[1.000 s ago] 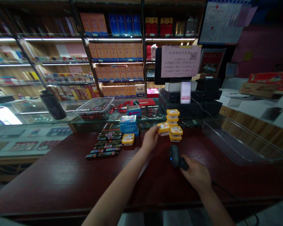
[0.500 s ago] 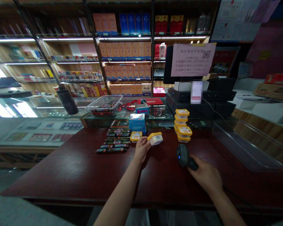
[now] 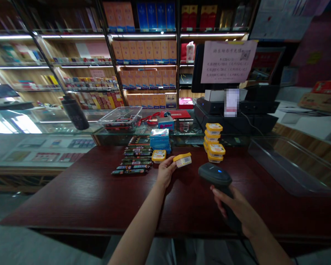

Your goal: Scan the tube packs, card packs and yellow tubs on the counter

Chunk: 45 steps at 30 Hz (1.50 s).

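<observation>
Yellow-lidded tub [image 3: 182, 160], in our head view, has moved away from the tub stack [image 3: 215, 146]; our outstretched left hand [image 3: 166, 172] pinches it over the desk [image 3: 82, 195], while our right hand [image 3: 241, 209], wrapped round the scanner [image 3: 213, 175], has turned leftward.

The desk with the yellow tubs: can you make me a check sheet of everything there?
Surface: shiny red-brown desk.
Things: tilted tub, black scanner with blue light, stacked tubs, single tub.
Clutter: slim patterned sticks, blue packs, clear bin.
Hands: left hand holds the tilted tub; right hand grips the scanner.
Cables: dark cord below the right hand; pale cord behind the clear bin.
Surroundings: shelved boxes, monitor bearing a pink sign.
</observation>
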Available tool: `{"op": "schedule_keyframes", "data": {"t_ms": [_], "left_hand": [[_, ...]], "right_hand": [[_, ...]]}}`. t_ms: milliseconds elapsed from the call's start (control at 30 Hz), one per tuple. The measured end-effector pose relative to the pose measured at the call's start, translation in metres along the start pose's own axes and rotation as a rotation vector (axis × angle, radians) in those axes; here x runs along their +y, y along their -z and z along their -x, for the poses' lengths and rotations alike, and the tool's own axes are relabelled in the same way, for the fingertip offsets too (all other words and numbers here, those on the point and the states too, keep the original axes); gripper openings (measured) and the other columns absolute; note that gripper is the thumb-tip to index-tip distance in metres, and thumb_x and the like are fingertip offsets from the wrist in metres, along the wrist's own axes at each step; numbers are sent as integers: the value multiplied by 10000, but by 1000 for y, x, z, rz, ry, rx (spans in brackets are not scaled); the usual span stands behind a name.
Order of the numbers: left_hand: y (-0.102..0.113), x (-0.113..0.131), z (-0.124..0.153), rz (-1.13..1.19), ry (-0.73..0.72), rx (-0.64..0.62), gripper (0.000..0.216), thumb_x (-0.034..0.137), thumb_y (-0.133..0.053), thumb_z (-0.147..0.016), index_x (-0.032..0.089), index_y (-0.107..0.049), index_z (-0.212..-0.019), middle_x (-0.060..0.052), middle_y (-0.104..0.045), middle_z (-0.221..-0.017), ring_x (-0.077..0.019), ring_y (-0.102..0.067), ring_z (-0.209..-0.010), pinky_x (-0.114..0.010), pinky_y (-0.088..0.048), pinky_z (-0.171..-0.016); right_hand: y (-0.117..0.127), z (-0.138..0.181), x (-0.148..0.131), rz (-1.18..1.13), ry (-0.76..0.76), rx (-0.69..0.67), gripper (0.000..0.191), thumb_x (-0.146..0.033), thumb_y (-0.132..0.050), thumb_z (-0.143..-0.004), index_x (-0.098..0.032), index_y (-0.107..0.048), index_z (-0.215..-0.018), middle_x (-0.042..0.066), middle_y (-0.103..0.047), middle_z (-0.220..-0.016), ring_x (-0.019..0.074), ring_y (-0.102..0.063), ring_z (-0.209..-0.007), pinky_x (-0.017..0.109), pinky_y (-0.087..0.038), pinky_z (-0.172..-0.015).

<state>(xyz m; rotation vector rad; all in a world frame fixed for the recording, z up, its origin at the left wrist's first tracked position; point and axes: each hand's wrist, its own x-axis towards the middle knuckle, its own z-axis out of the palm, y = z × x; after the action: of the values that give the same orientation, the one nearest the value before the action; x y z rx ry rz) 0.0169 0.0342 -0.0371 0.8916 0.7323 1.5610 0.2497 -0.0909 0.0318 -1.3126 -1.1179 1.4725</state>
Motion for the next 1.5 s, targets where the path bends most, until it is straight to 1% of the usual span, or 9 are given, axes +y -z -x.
{"op": "schedule_keyframes", "data": {"t_ms": [233, 433, 533, 633, 733, 867, 1000, 1200, 1500], "left_hand": [[-3, 0, 1, -95, -65, -55, 392, 306, -740, -693, 138, -658, -1037, -82, -686, -1052, -215, -638, -990, -365, -477, -937], [0, -1, -1, -23, -6, 36, 498, 270, -822, -580, 145, -648, -1030, -74, -700, -1022, -200, -660, -924, -352, -496, -903], [0, 0, 1, -25, -8, 29, 478, 272, -819, -588, 144, -649, -1015, -71, -700, -1012, -190, -660, -915, -343, -494, -899], [-4, 3, 5, -42, -27, 18, 460, 278, -812, -597, 139, -653, -1007, -76, -703, -999, -190, -663, -893, -339, -501, -876], [-7, 6, 9, -95, -75, 36, 430, 281, -800, -605, 133, -667, -987, -74, -711, -961, -186, -665, -852, -325, -512, -838], [-10, 16, 8, -205, -194, 93, 377, 281, -774, -625, 137, -689, -964, -73, -713, -949, -188, -665, -848, -318, -513, -821], [-1, 39, -1, -350, -370, 177, 332, 257, -738, -646, 166, -693, -961, -70, -697, -981, -197, -657, -873, -336, -521, -804], [38, 82, -5, -734, -658, 217, 213, 189, -655, -687, 195, -707, -893, -71, -678, -1007, -211, -613, -991, -389, -476, -920], [64, 82, -10, -951, -667, 168, 219, 145, -577, -728, 219, -697, -896, -63, -676, -1020, -214, -607, -1004, -424, -462, -948]], "right_hand": [[2, 4, -2, -41, 9, -5, 490, -558, -695, -657, -178, -539, -922, -88, -488, -554, 52, -410, -408, 186, -313, -376], [4, 2, 0, 62, 67, 18, 456, -567, -647, -685, -185, -540, -909, -86, -474, -516, 75, -412, -396, 203, -309, -371], [11, -6, 4, 339, 233, 141, 421, -529, -628, -702, -189, -578, -945, -25, -587, -591, 142, -539, -488, 258, -400, -442], [20, -18, 10, 763, 462, 304, 364, -479, -605, -739, -221, -618, -996, 60, -704, -867, 238, -658, -791, 323, -475, -647], [29, -29, 20, 1144, 527, 432, 325, -441, -554, -799, -261, -609, -1063, 43, -719, -889, 259, -676, -781, 326, -448, -611], [36, -40, 40, 1374, 666, 493, 338, -369, -487, -851, -240, -568, -1152, 39, -713, -975, 227, -675, -765, 310, -435, -579], [41, -46, 55, 1418, 785, 529, 338, -355, -466, -864, -224, -577, -1155, 36, -716, -971, 199, -670, -734, 299, -443, -599], [47, -52, 65, 1378, 825, 526, 363, -401, -480, -847, -229, -595, -1145, 40, -720, -972, 198, -673, -714, 298, -455, -567], [41, -41, 58, 1387, 771, 512, 363, -374, -455, -863, -218, -588, -1162, 65, -711, -1044, 230, -689, -765, 327, -496, -603]]}}
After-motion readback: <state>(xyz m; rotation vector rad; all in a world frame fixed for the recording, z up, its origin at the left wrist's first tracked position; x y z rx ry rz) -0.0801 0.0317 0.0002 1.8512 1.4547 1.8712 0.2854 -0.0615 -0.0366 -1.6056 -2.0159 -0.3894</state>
